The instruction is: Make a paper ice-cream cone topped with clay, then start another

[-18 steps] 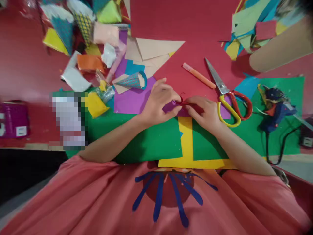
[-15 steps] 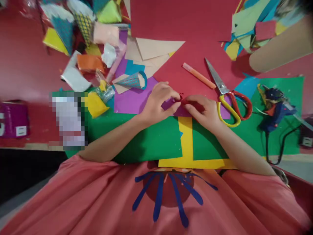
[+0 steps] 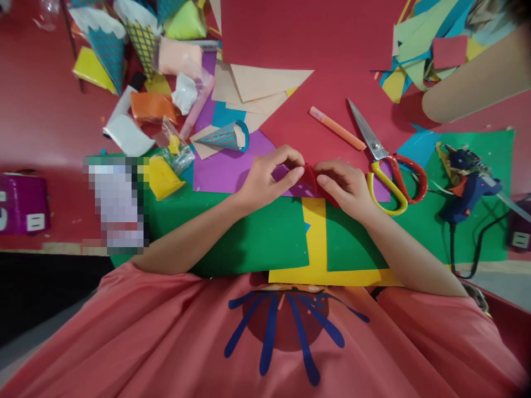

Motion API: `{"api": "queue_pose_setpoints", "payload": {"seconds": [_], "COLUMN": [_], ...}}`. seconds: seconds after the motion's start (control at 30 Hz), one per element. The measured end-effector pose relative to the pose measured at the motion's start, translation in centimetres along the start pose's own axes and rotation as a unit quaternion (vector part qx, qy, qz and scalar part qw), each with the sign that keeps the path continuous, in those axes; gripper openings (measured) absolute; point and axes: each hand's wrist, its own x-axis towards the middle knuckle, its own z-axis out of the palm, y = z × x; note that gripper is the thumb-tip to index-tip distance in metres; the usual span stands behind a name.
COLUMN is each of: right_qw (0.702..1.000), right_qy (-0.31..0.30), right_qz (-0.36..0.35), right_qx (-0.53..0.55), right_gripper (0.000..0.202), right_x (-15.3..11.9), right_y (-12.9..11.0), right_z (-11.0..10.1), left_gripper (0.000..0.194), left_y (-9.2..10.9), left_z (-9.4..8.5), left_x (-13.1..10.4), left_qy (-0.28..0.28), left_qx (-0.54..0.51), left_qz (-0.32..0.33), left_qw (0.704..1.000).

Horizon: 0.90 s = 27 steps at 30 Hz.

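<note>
A small red piece [image 3: 309, 179], which looks like folded or curved paper, is between my two hands above the purple sheet's lower edge. My left hand [image 3: 271, 177] pinches its left side with thumb and fingertips. On the other side my right hand [image 3: 346, 185] is closed on the same piece, part of it showing under the thumb. Scissors [image 3: 376, 152] with red and yellow handles lie open just right of my right hand. An orange marker [image 3: 338, 128] rests on the red sheet beyond. A small patterned cone [image 3: 222, 137] lies to the upper left.
Packets of coloured material [image 3: 153, 108] and larger cones [image 3: 105, 50] crowd the upper left. A blurred phone-like object [image 3: 118, 204] is left of my forearm. A blue glue gun [image 3: 467, 193] with a cord lies right. A cardboard tube [image 3: 477, 77] and paper scraps [image 3: 427, 38] are upper right.
More of the red piece now shows between and below my fingers, its face turned into view. My fingertips have moved slightly apart.
</note>
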Motion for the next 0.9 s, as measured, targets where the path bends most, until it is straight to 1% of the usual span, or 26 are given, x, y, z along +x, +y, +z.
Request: {"api": "queue_pose_setpoints", "payload": {"seconds": [0.1,0.2,0.27,0.37,0.5,0.7,0.8,0.9], "right_qw": [1.0,1.0,1.0,1.0,1.0,0.999,0.999,0.999], "right_qy": [-0.005,-0.014,-0.014,-0.013,-0.006,0.002,0.004,0.006], "right_qz": [0.006,0.012,0.012,0.012,0.016,0.018,0.023,0.014], "right_qx": [-0.01,-0.02,-0.018,0.0,0.025,0.041,0.04,0.04], "right_gripper": [0.024,0.023,0.023,0.021,0.018,0.02,0.021,0.018], "right_x": [-0.01,-0.07,-0.09,-0.06,0.03,-0.01,-0.02,-0.01], "right_y": [-0.04,-0.11,-0.17,-0.25,-0.27,-0.04,-0.04,-0.16], "right_z": [0.09,0.21,0.26,0.21,0.11,0.13,0.13,0.1], "left_gripper": [0.029,0.04,0.045,0.042,0.042,0.04,0.033,0.019], "left_y": [-0.16,-0.48,-0.64,-0.62,-0.43,-0.49,-0.52,-0.51], "left_z": [0.13,0.35,0.45,0.44,0.27,0.09,0.06,0.14], "left_x": [-0.1,-0.26,-0.33,-0.3,-0.15,-0.06,-0.04,-0.04], "left_qy": [-0.019,-0.046,-0.06,-0.072,-0.088,-0.1,-0.1,-0.087], "left_qx": [-0.006,-0.013,-0.022,-0.05,-0.095,-0.117,-0.122,-0.123], "left_qz": [-0.013,-0.027,-0.03,-0.033,-0.054,-0.066,-0.061,-0.044], "left_qw": [1.0,0.998,0.997,0.996,0.99,0.986,0.986,0.988]}}
